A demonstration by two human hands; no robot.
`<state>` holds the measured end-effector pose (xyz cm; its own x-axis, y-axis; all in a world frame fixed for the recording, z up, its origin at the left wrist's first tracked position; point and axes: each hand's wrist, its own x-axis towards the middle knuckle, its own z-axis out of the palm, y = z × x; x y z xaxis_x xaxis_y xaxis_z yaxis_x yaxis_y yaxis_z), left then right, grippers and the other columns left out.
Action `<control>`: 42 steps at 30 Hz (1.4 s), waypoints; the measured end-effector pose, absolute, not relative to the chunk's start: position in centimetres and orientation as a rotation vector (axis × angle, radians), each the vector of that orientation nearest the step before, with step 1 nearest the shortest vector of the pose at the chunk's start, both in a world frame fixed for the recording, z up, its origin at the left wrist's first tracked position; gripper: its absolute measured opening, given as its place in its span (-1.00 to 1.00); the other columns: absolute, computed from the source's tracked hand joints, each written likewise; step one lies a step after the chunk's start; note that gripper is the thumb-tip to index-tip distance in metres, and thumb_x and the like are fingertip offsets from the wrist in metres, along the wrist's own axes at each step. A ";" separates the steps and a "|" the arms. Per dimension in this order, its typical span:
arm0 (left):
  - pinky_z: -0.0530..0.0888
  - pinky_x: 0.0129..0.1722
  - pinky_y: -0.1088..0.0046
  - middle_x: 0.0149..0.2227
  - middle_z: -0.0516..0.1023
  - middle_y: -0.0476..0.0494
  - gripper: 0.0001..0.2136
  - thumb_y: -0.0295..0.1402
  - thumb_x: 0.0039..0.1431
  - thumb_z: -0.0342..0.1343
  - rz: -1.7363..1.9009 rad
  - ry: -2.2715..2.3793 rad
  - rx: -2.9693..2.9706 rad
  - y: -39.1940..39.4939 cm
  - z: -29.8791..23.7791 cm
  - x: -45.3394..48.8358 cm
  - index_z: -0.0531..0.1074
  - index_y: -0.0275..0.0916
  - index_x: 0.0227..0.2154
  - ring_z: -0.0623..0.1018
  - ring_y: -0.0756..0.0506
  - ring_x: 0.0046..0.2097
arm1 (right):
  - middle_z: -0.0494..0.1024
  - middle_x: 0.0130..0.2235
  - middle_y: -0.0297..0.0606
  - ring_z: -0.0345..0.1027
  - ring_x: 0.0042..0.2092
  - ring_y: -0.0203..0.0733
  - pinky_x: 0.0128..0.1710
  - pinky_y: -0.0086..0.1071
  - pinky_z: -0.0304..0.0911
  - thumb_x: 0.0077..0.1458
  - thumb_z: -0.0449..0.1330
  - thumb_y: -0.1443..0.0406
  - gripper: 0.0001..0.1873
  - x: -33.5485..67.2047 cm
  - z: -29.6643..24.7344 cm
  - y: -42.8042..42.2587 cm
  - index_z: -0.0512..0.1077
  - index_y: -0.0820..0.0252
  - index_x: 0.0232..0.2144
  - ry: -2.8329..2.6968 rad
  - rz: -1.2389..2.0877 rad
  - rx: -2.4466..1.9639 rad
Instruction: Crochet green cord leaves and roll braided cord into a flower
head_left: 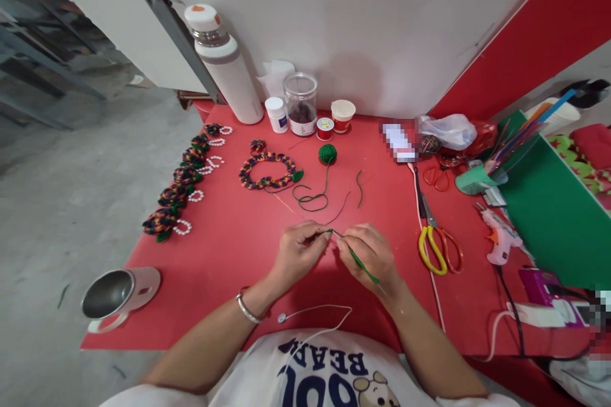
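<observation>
My left hand (300,248) and my right hand (370,253) meet over the red table (229,267), both with fingers pinched. The right hand grips a green crochet hook (363,265) whose handle sticks out toward my wrist. The left hand pinches green yarn (312,198) at the hook's tip. That yarn loops back across the table to a small green yarn ball (328,153). A silver bangle (247,309) sits on my left wrist.
A multicoloured crocheted ring (267,170) lies behind my hands. Crocheted flowers with pearl loops (179,194) line the left edge. A thermos (224,67), jar (300,103), cups, a metal mug (112,296), scissors (439,248) and a glue gun (499,238) stand around.
</observation>
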<state>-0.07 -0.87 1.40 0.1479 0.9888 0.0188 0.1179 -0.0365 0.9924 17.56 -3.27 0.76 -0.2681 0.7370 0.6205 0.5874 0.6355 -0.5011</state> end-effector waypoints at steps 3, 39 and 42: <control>0.39 -0.41 0.49 -0.52 0.55 -0.12 -0.91 -0.36 0.08 0.27 1.017 1.133 1.408 -0.7 1.5 -0.3 0.65 -0.23 -0.46 0.47 -0.03 -0.47 | 0.57 -0.35 -0.22 0.45 -0.28 -0.16 -0.21 -0.23 0.42 0.25 0.15 0.39 -0.84 17.7 1.5 -3.2 0.50 0.14 -0.35 -1.851 0.388 -1.072; 0.29 -0.64 0.56 -0.54 0.47 -0.03 -0.79 -0.24 0.06 0.34 0.973 0.970 1.002 -0.1 -1.2 0.1 0.58 -0.32 -0.47 0.36 0.10 -0.61 | 0.50 -0.46 -0.31 0.33 -0.44 -0.30 -0.41 -0.44 0.25 0.27 0.21 0.21 -0.80 17.8 0.3 -2.9 0.59 0.15 -0.33 -1.683 0.600 -1.353; 0.30 -0.63 0.55 -0.51 0.46 -0.02 -0.79 -0.26 0.08 0.34 0.910 0.833 0.916 -0.2 -1.3 0.1 0.55 -0.33 -0.47 0.36 0.10 -0.61 | 0.50 -0.47 -0.32 0.30 -0.46 -0.30 -0.42 -0.43 0.24 0.26 0.21 0.24 -0.81 17.9 0.2 -2.7 0.58 0.15 -0.35 -1.593 0.613 -1.357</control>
<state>0.07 -0.23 -1.33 0.3770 0.9041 -0.2011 -0.2799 0.3182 0.9058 17.95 -2.73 0.22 0.0364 0.9455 0.3237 0.4848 0.2665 -0.8330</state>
